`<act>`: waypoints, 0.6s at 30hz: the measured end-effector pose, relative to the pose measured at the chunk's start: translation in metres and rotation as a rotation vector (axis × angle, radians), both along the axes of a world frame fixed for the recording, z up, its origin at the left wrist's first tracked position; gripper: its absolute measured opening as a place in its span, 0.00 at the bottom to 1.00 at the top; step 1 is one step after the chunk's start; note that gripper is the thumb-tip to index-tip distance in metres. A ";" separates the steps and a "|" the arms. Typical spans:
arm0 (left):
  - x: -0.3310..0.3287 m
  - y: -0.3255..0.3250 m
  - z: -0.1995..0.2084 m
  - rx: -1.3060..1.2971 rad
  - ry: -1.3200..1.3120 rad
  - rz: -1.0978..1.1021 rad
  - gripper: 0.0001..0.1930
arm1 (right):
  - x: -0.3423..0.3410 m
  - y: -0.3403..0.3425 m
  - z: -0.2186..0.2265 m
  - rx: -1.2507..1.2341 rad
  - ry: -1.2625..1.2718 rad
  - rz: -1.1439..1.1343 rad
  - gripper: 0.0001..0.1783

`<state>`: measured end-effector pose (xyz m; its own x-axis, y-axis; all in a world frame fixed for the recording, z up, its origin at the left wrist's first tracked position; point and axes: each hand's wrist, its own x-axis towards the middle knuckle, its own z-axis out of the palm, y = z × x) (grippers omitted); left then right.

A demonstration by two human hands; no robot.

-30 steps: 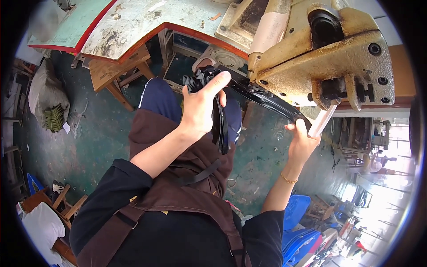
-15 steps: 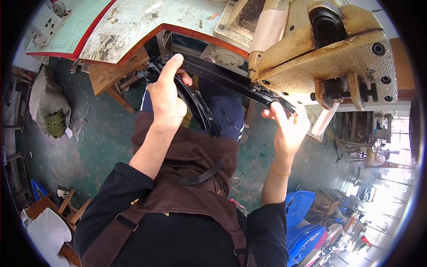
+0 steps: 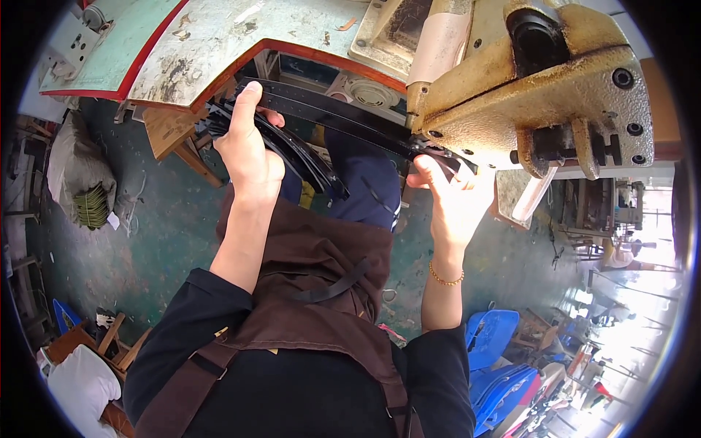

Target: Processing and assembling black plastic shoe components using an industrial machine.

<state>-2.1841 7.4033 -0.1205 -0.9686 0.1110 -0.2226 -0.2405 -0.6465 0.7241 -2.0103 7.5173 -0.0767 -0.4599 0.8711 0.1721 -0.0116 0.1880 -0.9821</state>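
Observation:
My left hand (image 3: 250, 150) is closed round a bundle of black straps (image 3: 307, 162), its thumb pointing up. From that hand a wide, flat black strap (image 3: 339, 119) stretches right to the working end of a stained cream sewing machine (image 3: 496, 109). My right hand (image 3: 456, 197) is at the machine's near side, thumb and fingers pinching the strap near its right end. The machine head hides where the strap passes through it, and part of the right fingers is covered by the strap.
A worn pale worktable (image 3: 197, 51) with a red edge lies beyond my left hand. Under it is a wooden stool (image 3: 171, 131). A stuffed sack (image 3: 77, 157) stands on the floor at left; blue plastic chairs (image 3: 493, 336) are at lower right.
Both hands have shifted left, carrying the black strap and the bundle the same way past the machine. Each hand keeps its hold.

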 end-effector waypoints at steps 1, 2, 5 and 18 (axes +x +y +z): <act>-0.001 -0.001 -0.001 -0.002 -0.006 0.014 0.06 | -0.002 -0.001 0.000 0.021 -0.040 -0.016 0.18; -0.001 -0.001 -0.001 -0.001 -0.006 0.012 0.06 | -0.002 -0.002 -0.001 0.022 -0.040 -0.018 0.18; 0.000 0.002 0.003 -0.008 -0.015 0.084 0.05 | -0.004 -0.004 -0.005 -0.062 0.019 -0.022 0.19; -0.102 -0.098 -0.017 0.039 0.247 0.125 0.18 | 0.072 0.092 -0.055 0.286 -0.197 -0.317 0.08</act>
